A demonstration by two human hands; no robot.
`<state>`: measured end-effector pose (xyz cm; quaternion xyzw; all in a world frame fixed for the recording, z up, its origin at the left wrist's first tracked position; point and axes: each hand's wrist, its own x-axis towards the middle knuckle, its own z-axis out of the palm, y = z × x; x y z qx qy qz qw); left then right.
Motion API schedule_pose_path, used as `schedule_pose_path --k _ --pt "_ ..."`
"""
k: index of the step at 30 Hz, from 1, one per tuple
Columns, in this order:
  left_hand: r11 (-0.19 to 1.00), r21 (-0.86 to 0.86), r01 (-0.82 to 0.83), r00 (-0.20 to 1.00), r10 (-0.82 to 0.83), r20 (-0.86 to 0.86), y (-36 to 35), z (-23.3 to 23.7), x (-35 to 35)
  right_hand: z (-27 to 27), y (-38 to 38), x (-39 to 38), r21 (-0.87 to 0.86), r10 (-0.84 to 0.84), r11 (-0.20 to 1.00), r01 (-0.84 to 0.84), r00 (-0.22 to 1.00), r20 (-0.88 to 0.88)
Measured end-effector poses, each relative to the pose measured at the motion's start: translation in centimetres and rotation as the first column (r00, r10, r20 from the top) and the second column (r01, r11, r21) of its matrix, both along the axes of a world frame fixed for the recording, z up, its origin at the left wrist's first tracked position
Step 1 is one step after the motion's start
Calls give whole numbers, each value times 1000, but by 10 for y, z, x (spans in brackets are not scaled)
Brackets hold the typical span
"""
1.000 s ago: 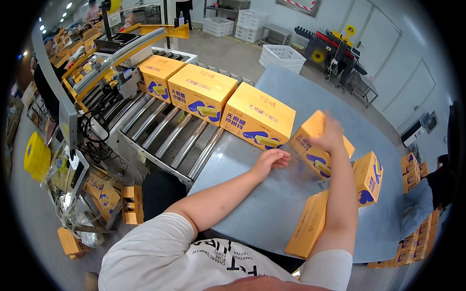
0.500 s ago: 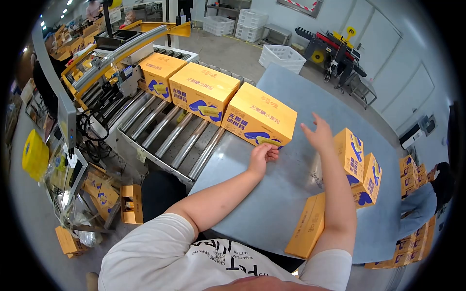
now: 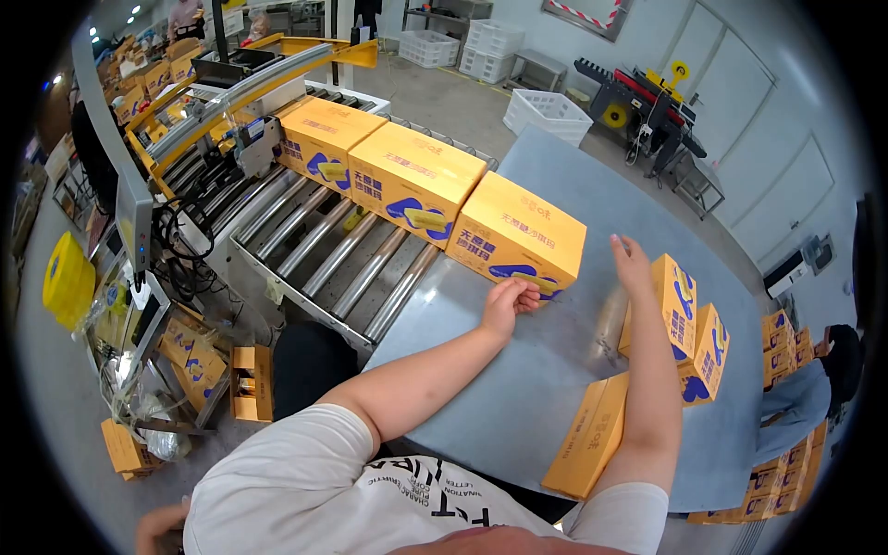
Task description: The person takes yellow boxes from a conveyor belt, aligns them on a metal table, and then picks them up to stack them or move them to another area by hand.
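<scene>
Two hands on my feed: left hand (image 3: 507, 305), curled, empty, is touching the yellow cardboard carton (image 3: 523, 239) at the grey metal table's (image 3: 518, 388) far edge; right hand (image 3: 632, 264), open, is lying against a smaller yellow box (image 3: 675, 301).

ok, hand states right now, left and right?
Left hand: fingers curled at lower edge of the large box; grip cannot be told.
Right hand: open, flat against the upright small box.

The large yellow-orange cardboard box (image 3: 518, 236) before me carries dark blue blobs and blue lettering. The smaller upright yellow-orange carton (image 3: 673, 301) repeats that blue pattern. The sheet-metal table (image 3: 555, 388) is plain grey, and my cotton T-shirt (image 3: 305, 481) is white with black lettering.
</scene>
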<state>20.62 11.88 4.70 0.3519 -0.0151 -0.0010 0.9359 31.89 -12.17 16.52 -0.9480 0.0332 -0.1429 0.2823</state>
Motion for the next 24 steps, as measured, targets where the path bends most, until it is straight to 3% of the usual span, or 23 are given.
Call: schedule_pose_path --k 9,12,15,18,21,24 --pt "1000 8 28 1000 -28 7 0 0 -2 0 -5 4 214 48 976 -49 999 12" --pt "1000 13 29 999 -29 17 0 1 -1 20 10 -19 126 235 963 -240 971 50" --pt "999 20 35 999 -36 24 0 2 -4 26 20 -24 -240 368 894 -377 926 -82" --pt "999 33 42 999 -42 28 0 3 -2 33 48 -50 -485 418 776 -404 904 -86" --pt "997 44 56 998 -57 25 0 0 -3 46 54 -53 -367 466 788 -495 868 -171" --pt "997 53 50 998 -51 22 1 2 -1 46 58 -52 -467 340 831 -303 940 -5"
